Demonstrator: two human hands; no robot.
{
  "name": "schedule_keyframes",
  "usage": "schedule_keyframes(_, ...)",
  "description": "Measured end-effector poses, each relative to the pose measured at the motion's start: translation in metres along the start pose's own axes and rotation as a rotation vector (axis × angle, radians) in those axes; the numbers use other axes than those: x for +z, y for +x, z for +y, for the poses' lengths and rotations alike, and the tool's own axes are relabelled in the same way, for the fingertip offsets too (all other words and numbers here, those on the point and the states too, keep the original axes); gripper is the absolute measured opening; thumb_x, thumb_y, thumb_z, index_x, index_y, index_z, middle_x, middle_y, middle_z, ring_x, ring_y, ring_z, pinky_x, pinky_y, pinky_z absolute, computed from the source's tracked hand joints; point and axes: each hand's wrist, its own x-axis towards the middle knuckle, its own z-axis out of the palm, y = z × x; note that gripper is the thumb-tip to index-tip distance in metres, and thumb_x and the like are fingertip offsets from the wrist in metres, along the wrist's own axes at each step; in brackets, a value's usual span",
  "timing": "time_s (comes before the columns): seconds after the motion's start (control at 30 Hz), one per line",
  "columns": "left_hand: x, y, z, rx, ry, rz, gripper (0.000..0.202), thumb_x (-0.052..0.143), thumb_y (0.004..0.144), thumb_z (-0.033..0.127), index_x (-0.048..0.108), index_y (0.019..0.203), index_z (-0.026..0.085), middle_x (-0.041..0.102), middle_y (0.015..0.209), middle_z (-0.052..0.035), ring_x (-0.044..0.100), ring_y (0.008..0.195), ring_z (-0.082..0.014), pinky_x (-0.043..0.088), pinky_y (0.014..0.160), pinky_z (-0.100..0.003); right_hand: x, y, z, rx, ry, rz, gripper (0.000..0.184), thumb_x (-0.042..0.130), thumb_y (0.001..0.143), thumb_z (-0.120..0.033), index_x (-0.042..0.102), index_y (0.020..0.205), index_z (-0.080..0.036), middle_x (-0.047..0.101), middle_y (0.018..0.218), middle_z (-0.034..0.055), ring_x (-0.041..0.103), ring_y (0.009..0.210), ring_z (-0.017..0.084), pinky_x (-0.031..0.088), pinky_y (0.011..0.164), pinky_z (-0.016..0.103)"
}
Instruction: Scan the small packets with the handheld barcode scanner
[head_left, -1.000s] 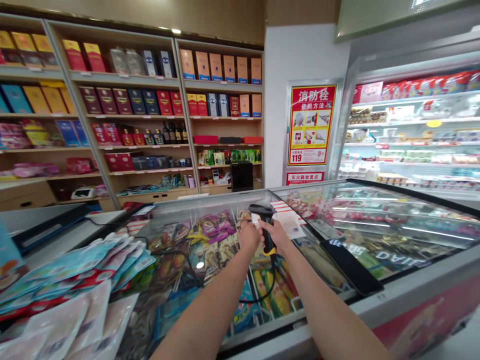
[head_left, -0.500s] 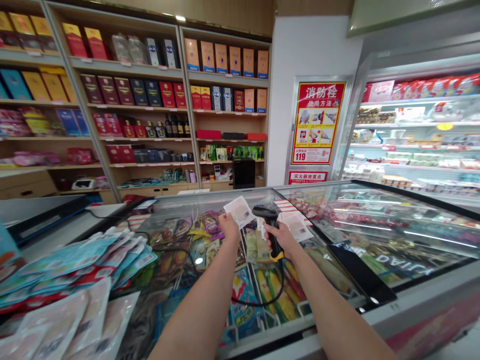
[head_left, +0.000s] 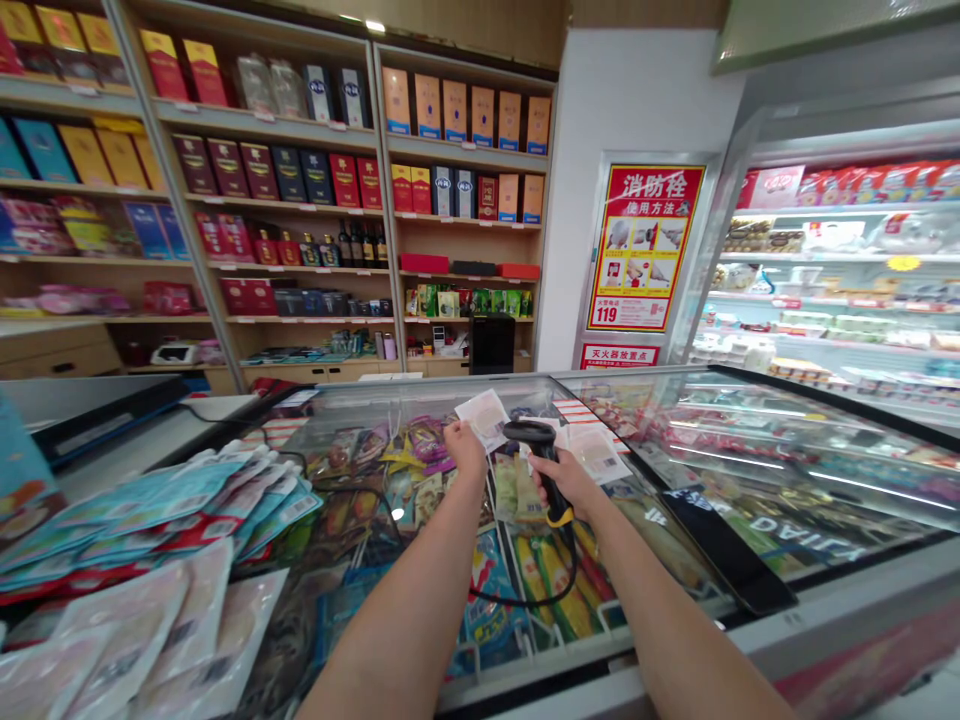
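My left hand (head_left: 466, 447) pinches the near left edge of a flat, whitish packet (head_left: 484, 416) and holds it up above the freezer glass. Wrapped round the grip of a black and yellow barcode scanner (head_left: 551, 470) is my right hand (head_left: 564, 478). The scanner's head points left at the packet, close to its right edge; whether they touch I cannot tell. Another whitish packet (head_left: 596, 452) lies on the glass just beyond my right hand. From the scanner's base a black cable (head_left: 525, 602) loops left over the glass.
Under me stretches a glass-topped chest freezer (head_left: 787, 590) full of packaged food. Blue and red pouches (head_left: 187, 500) and clear flat packets (head_left: 142, 620) are piled at the left. Behind stand shelves of boxes (head_left: 465, 230), a fire hydrant sign (head_left: 649, 250) and a lit chiller (head_left: 840, 260).
The packet and the scanner have hardly moved against the freezer; the scanner's head sits slightly nearer the packet. The whole view has shifted a little, with the background moving right.
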Motion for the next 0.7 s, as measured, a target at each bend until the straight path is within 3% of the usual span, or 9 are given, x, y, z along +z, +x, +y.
schedule_keyframes(0.17, 0.000, -0.001, 0.002, -0.031, 0.039, -0.006, 0.013, 0.052, 0.078, 0.032, 0.049, 0.081, 0.019, 0.050, 0.071, 0.0032, 0.054, 0.068, -0.0131, 0.046, 0.076, -0.031, 0.000, 0.000, 0.000, 0.021, -0.010, -0.008, 0.035, 0.071, 0.065, -0.046, 0.049, 0.066, -0.018, 0.051, 0.047, -0.0057, 0.047, 0.036, 0.009, 0.042, 0.035, 0.023)
schedule_keyframes(0.4, -0.001, -0.002, 0.004, -0.006, 0.046, 0.004, 0.012, 0.051, 0.078, 0.031, 0.049, 0.080, 0.020, 0.050, 0.069, 0.0038, 0.054, 0.067, -0.0128, 0.047, 0.074, -0.030, 0.001, 0.000, -0.001, 0.008, 0.018, -0.017, 0.039, 0.073, 0.061, -0.047, 0.051, 0.076, -0.018, 0.053, 0.051, -0.0069, 0.047, 0.036, 0.008, 0.043, 0.035, 0.022)
schedule_keyframes(0.7, -0.003, -0.016, 0.020, -0.098, 0.020, 0.037, 0.004, 0.047, 0.077, 0.022, 0.047, 0.076, 0.019, 0.051, 0.067, 0.0038, 0.051, 0.062, -0.0115, 0.046, 0.070, -0.029, 0.001, 0.001, 0.002, 0.003, 0.032, -0.033, 0.040, 0.073, 0.063, -0.046, 0.052, 0.083, -0.018, 0.053, 0.051, -0.0077, 0.047, 0.036, 0.008, 0.042, 0.035, 0.021)
